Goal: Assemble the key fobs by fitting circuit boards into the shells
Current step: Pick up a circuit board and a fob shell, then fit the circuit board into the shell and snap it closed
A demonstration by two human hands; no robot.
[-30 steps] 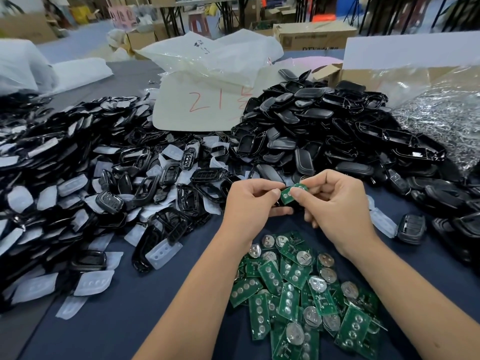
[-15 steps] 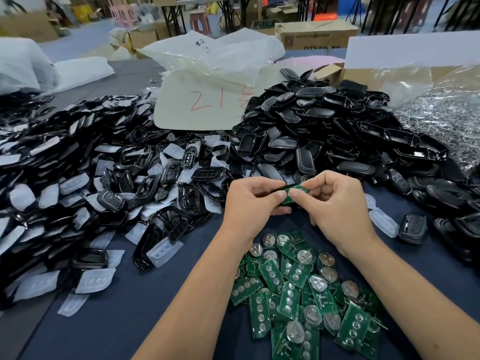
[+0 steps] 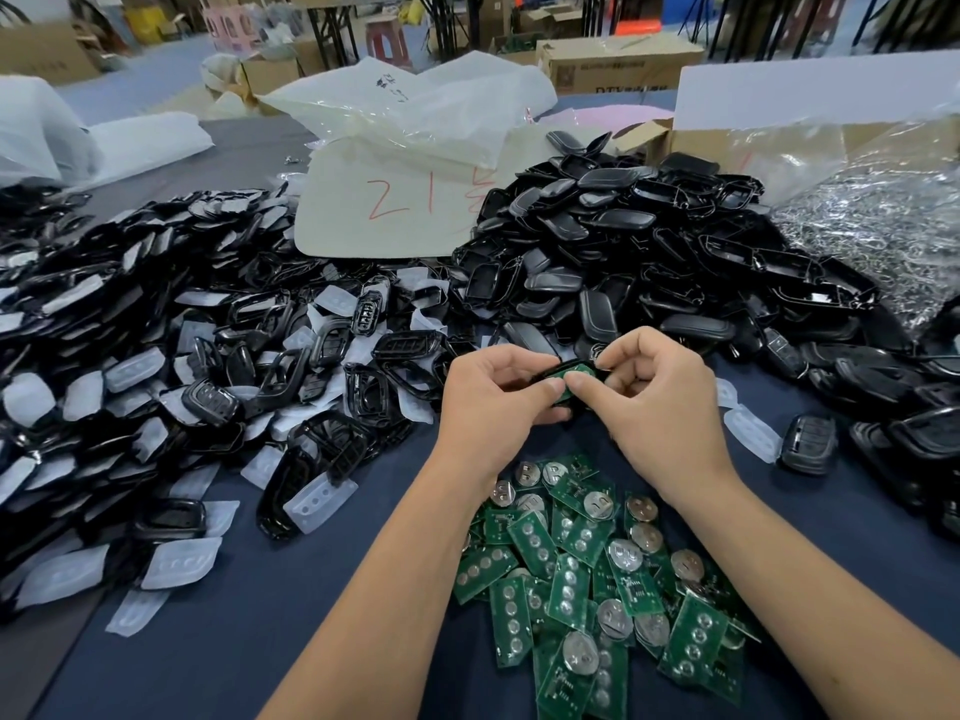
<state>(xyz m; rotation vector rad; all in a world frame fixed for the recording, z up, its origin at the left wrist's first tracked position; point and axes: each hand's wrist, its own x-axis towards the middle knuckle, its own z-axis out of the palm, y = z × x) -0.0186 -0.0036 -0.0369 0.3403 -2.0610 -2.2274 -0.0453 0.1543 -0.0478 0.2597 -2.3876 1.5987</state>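
My left hand [image 3: 493,394] grips a black key fob shell [image 3: 553,368] from the left, thumb on top. My right hand [image 3: 660,402] holds the shell's right end, its thumb pressing on a green circuit board [image 3: 569,375] that lies in the shell. Most of the shell is hidden by my fingers. Both hands hover above a pile of green circuit boards with coin cells [image 3: 587,574] on the dark blue table [image 3: 260,615].
A big heap of black shell frames and translucent button pads [image 3: 156,356] covers the left. Black shell backs [image 3: 649,262] pile up behind my hands and to the right. A bag of metal rings [image 3: 878,215] lies far right. Plastic bags and a marked sheet [image 3: 395,200] lie behind.
The green board was held raised between both thumbs; now it lies down inside the black shell, and both hands have closed in around it.
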